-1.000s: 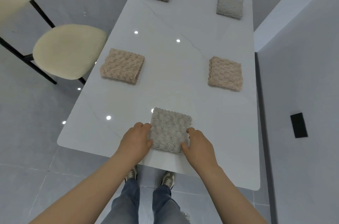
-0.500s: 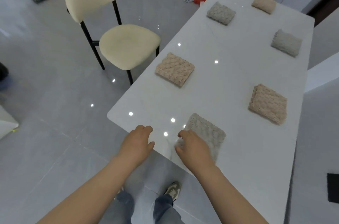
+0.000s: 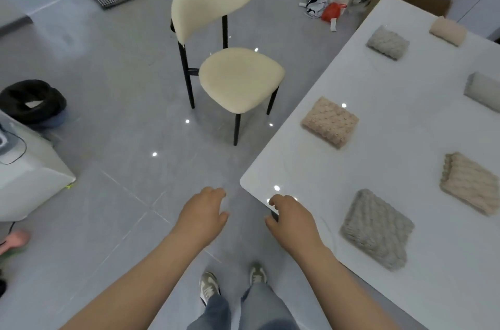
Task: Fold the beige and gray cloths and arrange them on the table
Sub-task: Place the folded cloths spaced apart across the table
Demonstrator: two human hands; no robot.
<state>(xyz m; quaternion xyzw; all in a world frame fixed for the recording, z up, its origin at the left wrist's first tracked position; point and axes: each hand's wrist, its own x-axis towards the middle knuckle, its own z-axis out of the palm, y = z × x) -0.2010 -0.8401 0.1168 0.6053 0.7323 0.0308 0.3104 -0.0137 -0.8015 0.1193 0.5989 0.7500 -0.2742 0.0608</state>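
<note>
Near the front corner of the desk [image 3: 392,167], flat and folded: gray cloth [image 3: 376,229], other cloths [image 3: 330,122] well apart beyond. Soft, light, floppy by the look; best lifted under a folded edge. Empty, loosely spread: left grip [image 3: 201,217] over the floor [image 3: 108,181], right grip [image 3: 292,221] over the corner. Glossy, likely slippery top; chair [image 3: 238,81] beside.

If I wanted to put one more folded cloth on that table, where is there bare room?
Bare tabletop runs down the middle, between the left beige cloth and the right beige cloth. The near edge, below the nearest gray cloth, is bare too. The far end is most crowded.
</note>
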